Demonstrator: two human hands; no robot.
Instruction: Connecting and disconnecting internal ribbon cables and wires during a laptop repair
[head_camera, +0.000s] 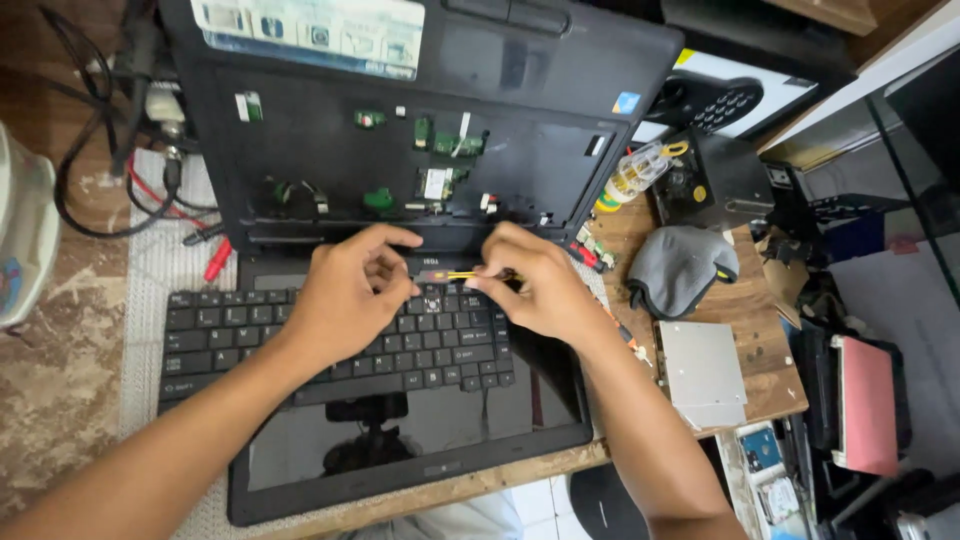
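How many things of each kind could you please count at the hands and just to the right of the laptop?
Hands: 2 (left, right)
Yellow tool held by both hands: 1
Keyboard: 1
Laptop: 1
Grey cloth: 1
Silver drive: 1
Screwdriver set: 1
Total: 8

Bright, even light, soft shadows, sharp focus, slight wide-angle bending at edges.

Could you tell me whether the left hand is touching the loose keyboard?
Touching: the head view shows the left hand resting on the keyboard, fingers curled onto its upper keys.
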